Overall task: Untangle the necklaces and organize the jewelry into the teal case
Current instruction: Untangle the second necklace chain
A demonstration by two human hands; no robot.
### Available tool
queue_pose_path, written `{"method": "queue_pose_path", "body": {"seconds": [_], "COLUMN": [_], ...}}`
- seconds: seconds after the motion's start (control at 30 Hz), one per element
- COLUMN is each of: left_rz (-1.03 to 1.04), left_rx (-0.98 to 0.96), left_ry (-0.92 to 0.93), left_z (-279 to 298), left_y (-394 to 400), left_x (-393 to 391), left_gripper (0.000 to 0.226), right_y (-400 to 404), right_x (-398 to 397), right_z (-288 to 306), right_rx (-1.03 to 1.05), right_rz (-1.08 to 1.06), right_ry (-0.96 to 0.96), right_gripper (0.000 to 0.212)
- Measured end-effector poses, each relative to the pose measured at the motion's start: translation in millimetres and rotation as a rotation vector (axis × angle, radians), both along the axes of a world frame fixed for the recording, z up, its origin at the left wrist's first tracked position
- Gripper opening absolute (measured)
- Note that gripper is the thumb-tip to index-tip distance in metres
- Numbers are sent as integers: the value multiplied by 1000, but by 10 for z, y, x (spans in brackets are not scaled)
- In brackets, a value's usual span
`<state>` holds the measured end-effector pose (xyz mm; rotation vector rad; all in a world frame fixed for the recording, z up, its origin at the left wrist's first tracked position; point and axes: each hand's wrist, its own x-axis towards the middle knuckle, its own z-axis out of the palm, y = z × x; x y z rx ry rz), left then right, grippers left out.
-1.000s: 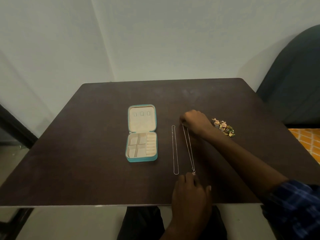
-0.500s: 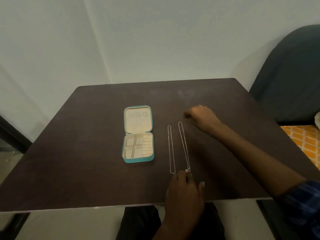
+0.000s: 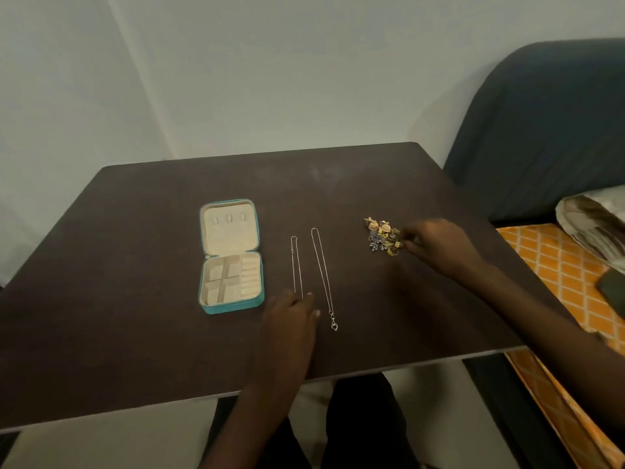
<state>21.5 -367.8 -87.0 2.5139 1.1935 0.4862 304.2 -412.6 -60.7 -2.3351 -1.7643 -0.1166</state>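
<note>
The teal case (image 3: 207, 308) lies open on the dark table, its cream lid flat at the back and its divided tray in front. Two thin silver necklaces lie straight and apart to its right: a shorter chain (image 3: 294, 262) and a longer chain (image 3: 322, 265) ending in a small heart pendant (image 3: 334, 327). My left hand (image 3: 289, 319) rests flat with its fingertips on the shorter chain's near end. A pile of gold and dark jewelry (image 3: 383, 235) sits further right. My right hand (image 3: 436, 245) has its fingers curled and pinches a small piece at the pile's right edge.
The table (image 3: 135, 350) stands in a corner of pale walls. A dark padded chair back (image 3: 548, 130) rises at the right, above an orange patterned cloth (image 3: 554, 265) and a bundle of fabric (image 3: 595, 225).
My right hand left the top of the longer chain and moved right to the jewelry pile. My left hand slid left from the pendant end onto the shorter chain's end.
</note>
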Motion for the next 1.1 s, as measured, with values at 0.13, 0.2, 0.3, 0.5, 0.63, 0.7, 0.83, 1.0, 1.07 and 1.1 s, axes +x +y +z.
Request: {"method": "queue_pose_path", "body": {"seconds": [0.13,0.2,0.3,0.5,0.63,0.7,0.83,1.0,1.07,1.1], "left_rz": [-19,-53,-61,-96,-148,-156,-161,-103,-92,-92], "left_rx": [24,33,42,57,36,26,-23,-41,-64,-66], "left_ry": [-56,-63,-62,-40,-4,2,-49,-84,-89,-89], "left_z": [-67,-109,-173,-236,-240,-238,-232,-258,-257,-255], "left_y": [-8,-56,-122,-217,-226,-211,-170,-151,-156,-159], "left_x": [-82,-88,-64,-70,-104,-116,-109,-61,-37,-26], "left_gripper": [34,30,27,26,30,34,33,27,27,27], "right_y": [-229,-298,-372,-402,-385,-374,-365,-349,-334,-330], "right_x": [-222,-383,-669,-1208,-1415,-1476,-1542,-1559,-1564,-1570], "right_z": [-129,-199,-272,-422,-481,-515,-560,-558,-560,-556], "right_rx": [-36,-67,-66,18,76,110,151,154,161,158], "right_rz": [65,112,176,267,256,211,121,44,27,12], "right_ry": [52,68,133,220,179,166,203,213,199,201], "right_gripper": [14,18,25,25,26,25,18,19,19,18]}}
